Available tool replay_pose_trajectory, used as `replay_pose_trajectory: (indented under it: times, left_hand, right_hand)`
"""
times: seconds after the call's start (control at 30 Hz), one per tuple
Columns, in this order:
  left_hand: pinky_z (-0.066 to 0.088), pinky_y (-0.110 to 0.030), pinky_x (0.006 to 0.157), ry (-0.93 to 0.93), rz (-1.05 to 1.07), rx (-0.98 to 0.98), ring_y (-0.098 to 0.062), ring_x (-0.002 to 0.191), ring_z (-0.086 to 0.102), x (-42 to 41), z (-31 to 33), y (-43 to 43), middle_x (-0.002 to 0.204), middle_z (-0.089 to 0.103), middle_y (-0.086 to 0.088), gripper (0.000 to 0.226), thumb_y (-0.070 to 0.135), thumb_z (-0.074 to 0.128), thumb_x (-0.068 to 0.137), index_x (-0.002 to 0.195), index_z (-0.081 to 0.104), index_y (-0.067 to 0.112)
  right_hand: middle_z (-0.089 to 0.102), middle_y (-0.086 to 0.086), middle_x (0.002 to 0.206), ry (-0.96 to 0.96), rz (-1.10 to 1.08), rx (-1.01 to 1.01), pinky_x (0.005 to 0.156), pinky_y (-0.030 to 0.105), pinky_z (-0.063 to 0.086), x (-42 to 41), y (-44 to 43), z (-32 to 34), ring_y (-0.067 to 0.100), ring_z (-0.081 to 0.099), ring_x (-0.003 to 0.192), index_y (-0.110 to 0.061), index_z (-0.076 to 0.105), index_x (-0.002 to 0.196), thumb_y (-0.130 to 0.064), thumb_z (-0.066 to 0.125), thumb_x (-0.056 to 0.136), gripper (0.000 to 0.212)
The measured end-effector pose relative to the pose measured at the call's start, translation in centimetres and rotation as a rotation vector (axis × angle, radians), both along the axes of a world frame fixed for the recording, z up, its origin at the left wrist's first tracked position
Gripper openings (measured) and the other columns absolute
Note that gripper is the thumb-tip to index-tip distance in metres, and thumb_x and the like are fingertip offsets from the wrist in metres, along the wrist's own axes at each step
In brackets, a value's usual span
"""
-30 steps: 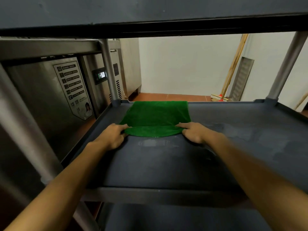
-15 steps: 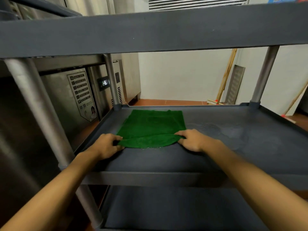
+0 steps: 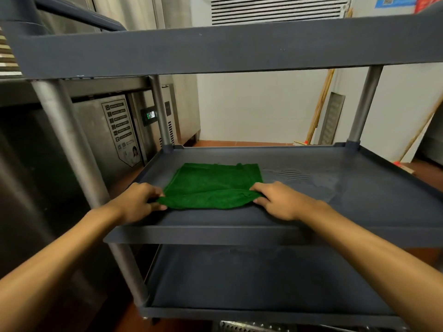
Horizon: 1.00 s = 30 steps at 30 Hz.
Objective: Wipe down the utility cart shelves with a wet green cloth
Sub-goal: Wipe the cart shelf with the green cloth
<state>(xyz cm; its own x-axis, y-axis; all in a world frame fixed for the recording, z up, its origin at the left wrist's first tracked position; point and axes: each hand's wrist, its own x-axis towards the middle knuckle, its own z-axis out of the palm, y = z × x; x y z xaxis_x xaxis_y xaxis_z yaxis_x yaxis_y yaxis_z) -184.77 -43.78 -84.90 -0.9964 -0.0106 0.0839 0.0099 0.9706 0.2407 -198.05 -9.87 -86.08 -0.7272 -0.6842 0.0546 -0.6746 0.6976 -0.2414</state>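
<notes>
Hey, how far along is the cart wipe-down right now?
Done: damp streaks mark the middle shelf right of the green cloth. In hand: left hand and right hand pinch its near corners. Left: the bottom shelf shows no clear wet marks; the surface of the top shelf is hidden.

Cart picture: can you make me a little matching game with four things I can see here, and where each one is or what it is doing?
Things
1. cloth
2. left hand
3. right hand
4. broom

Places or states
A. leans on the wall
B. lies on the middle shelf
C. pinches the cloth's near right corner
D. pinches the cloth's near left corner

Pairs: 1-B, 2-D, 3-C, 4-A
</notes>
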Motion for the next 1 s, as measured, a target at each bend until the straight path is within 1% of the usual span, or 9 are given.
replay_pose_trajectory:
  times: [0.07, 0.17, 0.37, 0.6, 0.7, 0.8, 0.87, 0.93, 1.0]
  left_hand:
    - [0.042, -0.022, 0.073, -0.021, -0.015, -0.025, 0.006, 0.081, 0.059, 0.6, 0.0, 0.0, 0.083, 0.066, 0.016, 0.011, 0.029, 0.069, 0.089, 0.083, 0.063, 0.035]
    - [0.049, -0.035, 0.076, -0.044, -0.021, -0.063, -0.006, 0.079, 0.061, 1.3, 0.5, 0.6, 0.081, 0.065, 0.008, 0.007, 0.030, 0.065, 0.092, 0.086, 0.063, 0.026]
    - [0.042, -0.031, 0.065, -0.081, -0.027, -0.086, -0.012, 0.070, 0.056, 2.9, 2.4, 1.9, 0.073, 0.061, 0.002, 0.018, 0.031, 0.062, 0.094, 0.079, 0.060, 0.022]
    - [0.043, -0.028, 0.068, -0.076, -0.016, 0.038, -0.011, 0.077, 0.060, 5.1, 4.9, 2.8, 0.081, 0.065, 0.004, 0.012, 0.029, 0.060, 0.096, 0.085, 0.063, 0.023]
    - [0.048, -0.029, 0.072, -0.109, -0.035, 0.123, -0.007, 0.077, 0.062, 6.6, 5.1, 2.9, 0.083, 0.067, 0.005, 0.012, 0.031, 0.058, 0.097, 0.090, 0.065, 0.025]
    - [0.051, -0.038, 0.075, -0.160, -0.050, 0.186, -0.015, 0.077, 0.064, 8.5, 5.5, 3.1, 0.084, 0.068, 0.000, 0.037, 0.054, 0.053, 0.090, 0.091, 0.066, 0.020]
    - [0.051, -0.039, 0.076, -0.178, -0.058, 0.220, -0.019, 0.079, 0.064, 9.4, 5.9, 3.3, 0.086, 0.068, -0.003, 0.046, 0.061, 0.052, 0.086, 0.093, 0.066, 0.018]
    - [0.053, -0.039, 0.069, -0.168, -0.059, 0.274, -0.022, 0.073, 0.063, 9.9, 6.3, 3.4, 0.082, 0.066, -0.005, 0.037, 0.050, 0.057, 0.091, 0.092, 0.065, 0.014]
    - [0.051, -0.037, 0.049, -0.145, -0.021, 0.347, -0.028, 0.064, 0.060, 10.0, 7.1, 3.2, 0.078, 0.063, -0.009, 0.023, 0.038, 0.061, 0.093, 0.093, 0.065, 0.015]
  right_hand:
    - [0.063, 0.015, 0.123, 0.010, 0.024, -0.003, 0.091, 0.041, 0.048, 0.8, 0.4, 0.1, 0.031, 0.059, 0.110, -0.019, 0.049, 0.135, -0.031, 0.048, 0.100, 0.037]
    - [0.063, 0.014, 0.124, 0.001, 0.040, -0.030, 0.093, 0.039, 0.048, 1.9, 1.2, 0.3, 0.029, 0.059, 0.111, -0.020, 0.051, 0.133, -0.031, 0.048, 0.100, 0.035]
    - [0.059, 0.008, 0.136, -0.034, 0.032, -0.075, 0.102, 0.032, 0.040, 3.4, 2.6, 1.5, 0.024, 0.053, 0.125, -0.021, 0.051, 0.138, -0.031, 0.048, 0.101, 0.038]
    - [0.055, 0.001, 0.140, -0.057, 0.041, -0.106, 0.102, 0.025, 0.034, 5.6, 3.4, 4.5, 0.019, 0.048, 0.130, -0.019, 0.051, 0.139, -0.030, 0.047, 0.102, 0.038]
    - [0.064, -0.005, 0.126, -0.112, 0.082, -0.142, 0.101, 0.029, 0.041, 6.6, 4.1, 5.4, 0.014, 0.057, 0.117, -0.023, 0.061, 0.126, -0.032, 0.047, 0.102, 0.030]
    - [0.069, -0.006, 0.103, -0.131, 0.139, -0.137, 0.095, 0.040, 0.045, 7.3, 4.5, 5.7, 0.013, 0.062, 0.098, -0.022, 0.066, 0.108, -0.035, 0.046, 0.102, 0.024]
    - [0.068, 0.003, 0.095, -0.128, 0.180, -0.147, 0.090, 0.047, 0.046, 7.9, 4.5, 6.0, 0.020, 0.062, 0.091, -0.016, 0.065, 0.102, -0.042, 0.043, 0.101, 0.033]
    - [0.066, 0.011, 0.094, -0.141, 0.218, -0.182, 0.086, 0.052, 0.046, 8.4, 4.4, 6.5, 0.026, 0.062, 0.088, -0.009, 0.063, 0.100, -0.049, 0.041, 0.094, 0.045]
    - [0.065, 0.015, 0.093, -0.159, 0.236, -0.228, 0.085, 0.053, 0.046, 8.6, 4.3, 7.2, 0.031, 0.062, 0.088, -0.006, 0.062, 0.098, -0.049, 0.042, 0.091, 0.048]
